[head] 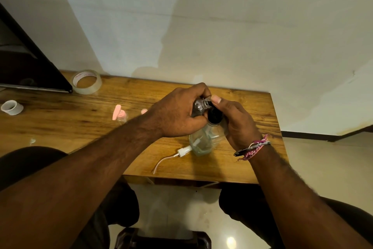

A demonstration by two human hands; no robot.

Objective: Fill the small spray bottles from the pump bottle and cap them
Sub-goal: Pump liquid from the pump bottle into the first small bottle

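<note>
**Two hands at the pump bottle, small bottle held at the spout**

Two hands meet above the clear pump bottle [203, 139], which stands upright on the wooden table [232, 166] near its front edge. The left hand [177, 111] curls its fingers round a small clear spray bottle [198, 105], holding it tilted, neck toward the black pump head [215, 116]. The right hand [234, 119] wraps round the pump head and upper bottle, thumb laid against the small bottle's neck. A woven wristband [255, 148] sits on the right wrist.

A white spray cap [184, 151] with its dip tube lies on the table, just beside the pump bottle's base on the left. Further left of the pump bottle stands a small bottle with a pink top [120, 116]. Well beyond that lie a clear tape roll [86, 81] and a white ring [12, 107].
</note>
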